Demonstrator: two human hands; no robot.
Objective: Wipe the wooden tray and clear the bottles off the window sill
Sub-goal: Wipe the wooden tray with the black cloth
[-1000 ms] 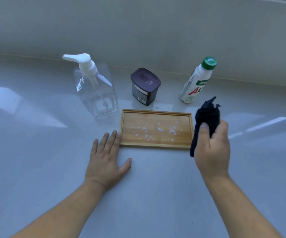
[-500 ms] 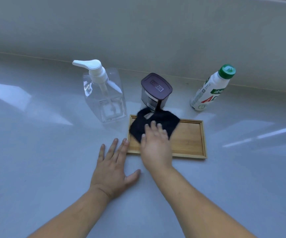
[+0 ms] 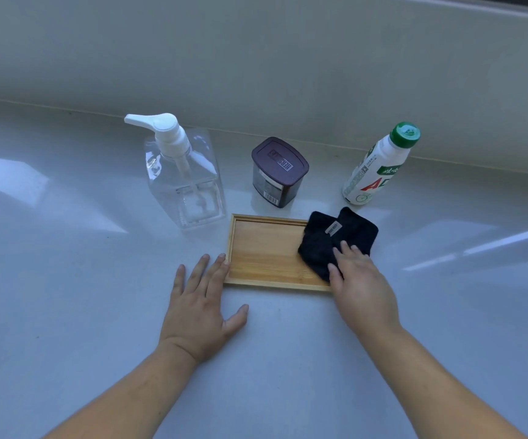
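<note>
A small wooden tray (image 3: 262,251) lies on the white window sill (image 3: 66,280), its visible surface bare. A black cloth (image 3: 340,239) covers the tray's right end, and my right hand (image 3: 360,286) presses flat on the cloth's near edge. My left hand (image 3: 202,305) rests flat on the sill, fingertips against the tray's left rim. Behind the tray stand a clear pump bottle (image 3: 183,175) on the left, a dark square jar (image 3: 276,172) in the middle and a white bottle with a green cap (image 3: 379,166) on the right.
A pale wall (image 3: 256,58) rises directly behind the bottles. Bright patches of sunlight fall on the sill at the left and right.
My right hand brought the cloth down onto the tray, swept it to the left end, then across to the right end. The white spots on the tray are gone. My left hand stayed put.
</note>
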